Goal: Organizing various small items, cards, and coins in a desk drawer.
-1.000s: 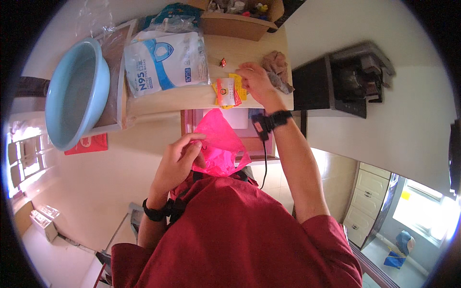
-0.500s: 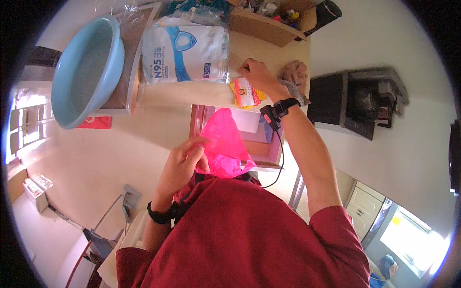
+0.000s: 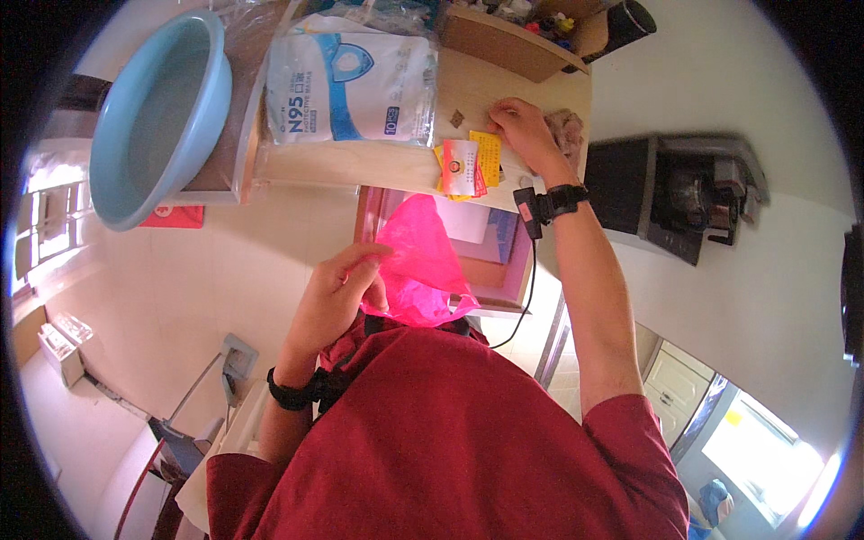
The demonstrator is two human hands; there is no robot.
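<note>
My left hand [image 3: 337,288] is closed on the edge of a bright pink plastic bag [image 3: 418,252], which hangs in front of my shirt and partly over an open drawer [image 3: 504,277]. At the tabletop [image 3: 468,81], my right hand [image 3: 525,135] has its fingers curled low to the surface; whether anything is in them is hidden. Just left of it lie overlapping yellow, red and white cards [image 3: 461,166]. A small brown diamond-shaped piece [image 3: 457,118] rests flat farther left. Behind the right hand sits a crumpled greyish-brown cloth [image 3: 565,135].
A large white-and-blue mask packet [image 3: 355,85] lies left of the cards. Farther left stands a light blue basin [image 3: 162,121]. An open cardboard box [image 3: 531,40] of small items is at the back, beside a black cylinder [image 3: 625,27]. A black appliance [image 3: 675,193] is at right.
My right hand has moved right across the tabletop, uncovering the brown diamond-shaped piece and more of the yellow cards. My left hand keeps its hold on the pink bag.
</note>
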